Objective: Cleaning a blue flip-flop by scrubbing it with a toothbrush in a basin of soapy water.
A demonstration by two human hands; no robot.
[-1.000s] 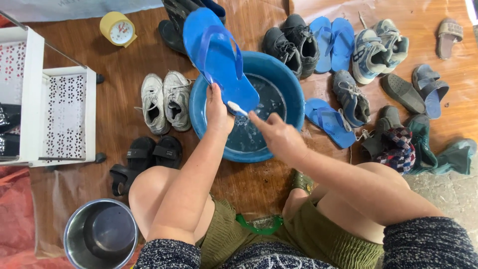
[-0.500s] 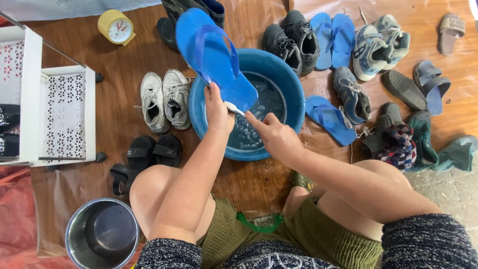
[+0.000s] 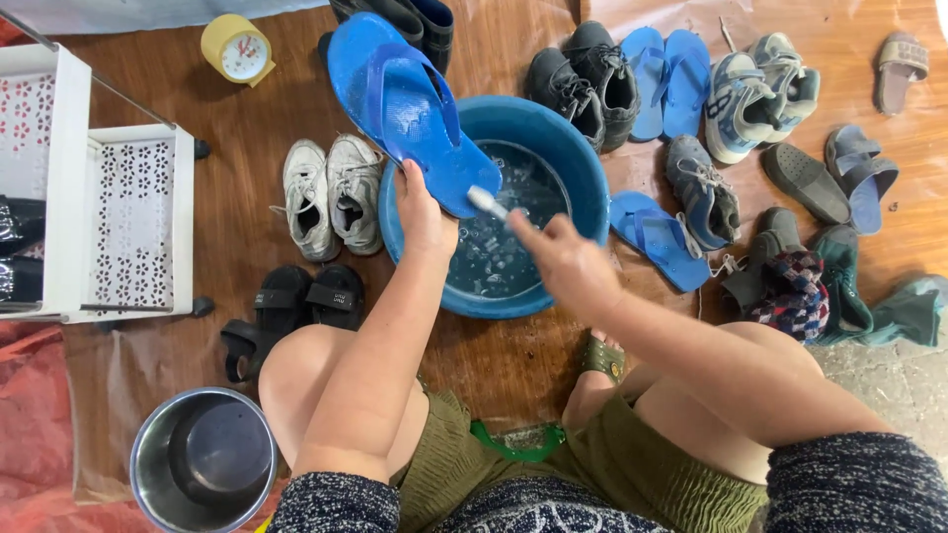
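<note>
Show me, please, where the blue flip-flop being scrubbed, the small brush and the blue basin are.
blue flip-flop (image 3: 410, 109), head view, on the middle of its sole.
small brush (image 3: 484, 200), head view, on its white head.
blue basin (image 3: 583, 163), head view, on the right side of its rim.

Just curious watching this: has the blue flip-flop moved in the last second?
Yes. The blue flip-flop shifted left, its toe now nearer the yellow clock.

We see floor crowded around blue basin (image 3: 583, 158): white sneakers (image 3: 331, 192) just left, black sandals (image 3: 291, 311) lower left, blue flip-flop (image 3: 657, 237) just right. Steel pot (image 3: 202, 459) beside left knee. Bare floor strip between white rack (image 3: 118, 227) and sneakers.
</note>
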